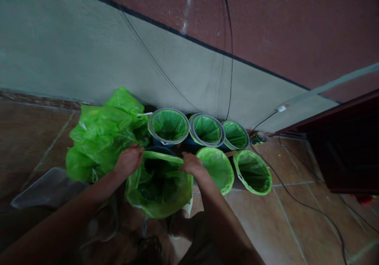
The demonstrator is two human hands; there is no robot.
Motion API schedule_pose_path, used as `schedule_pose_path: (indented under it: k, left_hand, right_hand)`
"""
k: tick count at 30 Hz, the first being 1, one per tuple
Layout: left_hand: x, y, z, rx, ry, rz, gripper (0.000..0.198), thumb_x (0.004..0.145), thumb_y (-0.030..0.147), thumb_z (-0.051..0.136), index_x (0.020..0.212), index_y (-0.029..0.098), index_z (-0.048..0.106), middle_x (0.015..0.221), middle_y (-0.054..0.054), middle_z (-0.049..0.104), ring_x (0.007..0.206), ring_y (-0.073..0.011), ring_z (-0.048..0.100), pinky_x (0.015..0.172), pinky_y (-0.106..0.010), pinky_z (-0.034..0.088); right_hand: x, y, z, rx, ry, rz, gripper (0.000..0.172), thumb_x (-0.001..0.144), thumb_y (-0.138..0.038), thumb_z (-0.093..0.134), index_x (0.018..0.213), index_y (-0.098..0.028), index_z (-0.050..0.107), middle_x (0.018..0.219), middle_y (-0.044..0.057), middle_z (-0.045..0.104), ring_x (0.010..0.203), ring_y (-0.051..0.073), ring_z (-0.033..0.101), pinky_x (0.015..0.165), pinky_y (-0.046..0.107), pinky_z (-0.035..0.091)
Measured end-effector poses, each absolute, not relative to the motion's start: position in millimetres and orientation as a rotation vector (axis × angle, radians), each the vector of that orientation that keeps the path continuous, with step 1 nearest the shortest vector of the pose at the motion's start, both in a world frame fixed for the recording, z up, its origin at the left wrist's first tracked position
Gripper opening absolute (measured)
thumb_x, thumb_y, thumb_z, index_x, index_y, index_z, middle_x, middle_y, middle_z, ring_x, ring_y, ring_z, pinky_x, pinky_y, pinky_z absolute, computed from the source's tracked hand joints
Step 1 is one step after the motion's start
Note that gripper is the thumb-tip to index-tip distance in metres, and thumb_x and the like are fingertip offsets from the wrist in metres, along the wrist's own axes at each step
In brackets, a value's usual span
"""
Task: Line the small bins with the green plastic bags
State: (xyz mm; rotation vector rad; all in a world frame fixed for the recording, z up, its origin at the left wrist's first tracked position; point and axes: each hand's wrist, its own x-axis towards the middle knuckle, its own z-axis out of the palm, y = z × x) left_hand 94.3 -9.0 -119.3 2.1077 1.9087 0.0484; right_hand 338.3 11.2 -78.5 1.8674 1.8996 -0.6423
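Both my hands are at the far edge of a green bag that lines a bin in front of me, its mouth open toward me. My left hand is closed on the bag's left rim, and my right hand grips its right rim. Just left of my left hand lies a heap of crumpled green bags. Behind the bag stands a lined bin with a grey ring. To the right of my right hand is another green-lined bin.
More lined bins, a ringed one, another ringed one and a front one, stand along the wall. A clear plastic tub lies at left. A black cable crosses the tiled floor at right.
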Motion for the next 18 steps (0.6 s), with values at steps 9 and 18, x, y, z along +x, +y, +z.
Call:
schedule_pose_path:
  k: [9, 18]
  left_hand:
    - [112.0, -16.9, -119.8, 2.164, 1.755, 0.241, 0.032, 0.098, 0.025, 0.041, 0.109, 0.019, 0.071, 0.107, -0.009, 0.070, 0.094, -0.0184, 0.068, 0.087, -0.027, 0.052]
    - [94.4, -11.3, -121.3, 2.095, 1.876, -0.049, 0.034, 0.097, 0.018, 0.039, 0.103, 0.013, 0.072, 0.106, -0.016, 0.072, 0.096, -0.0250, 0.071, 0.086, -0.033, 0.053]
  right_hand:
    - [300.5, 2.1, -90.9, 1.754, 2.314, -0.493, 0.032, 0.105, -0.027, 0.042, 0.112, -0.022, 0.072, 0.116, 0.009, 0.074, 0.108, 0.022, 0.068, 0.095, 0.033, 0.048]
    - [331.2, 16.2, -88.0, 1.968, 2.025, -0.445, 0.032, 0.096, -0.009, 0.047, 0.110, -0.012, 0.076, 0.112, 0.019, 0.076, 0.107, 0.025, 0.073, 0.090, 0.030, 0.053]
